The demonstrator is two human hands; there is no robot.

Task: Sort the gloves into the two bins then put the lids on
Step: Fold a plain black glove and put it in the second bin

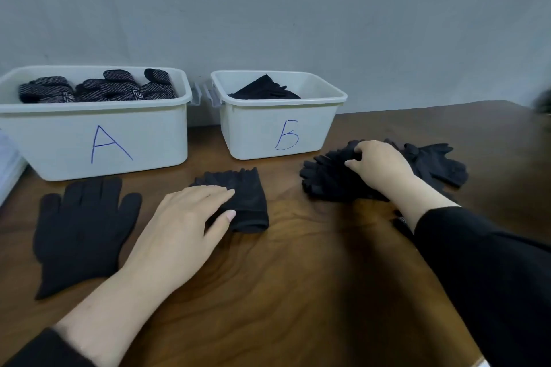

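Two white bins stand at the back of the wooden table. Bin A (59, 140) on the left holds several dotted black gloves (119, 89). Bin B (253, 128) holds plain black gloves (262, 89). My left hand (182, 226) lies flat with straight fingers on a folded black glove (249, 202) in front of bin B. A flat plain black glove (80, 229) lies to its left. My right hand (378, 164) curls its fingers into a pile of black gloves (328, 179) at the right.
A white object (9, 170), possibly stacked lids, sits at the far left edge beside bin A. A grey wall rises right behind the bins. More black gloves (438, 164) spread right of my right hand. A blurred dark thing (544, 104) sits at the right edge.
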